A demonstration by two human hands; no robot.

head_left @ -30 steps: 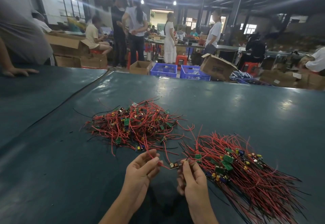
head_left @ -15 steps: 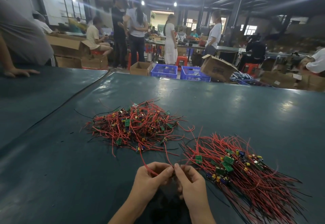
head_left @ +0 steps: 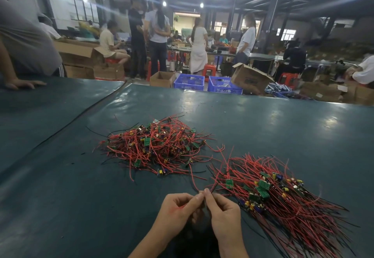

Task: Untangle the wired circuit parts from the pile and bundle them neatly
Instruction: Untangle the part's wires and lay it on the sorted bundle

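tangled pile of wired circuit parts (head_left: 155,146) lies in the middle of the dark green tabletop (head_left: 283,120), with a straightened bundle (head_left: 287,197) just to its right. in front of them the left hand (head_left: 176,211) and right hand (head_left: 224,215) meet fingertip to fingertip, both pinching one red wire (head_left: 192,178) that trails up toward the pile.
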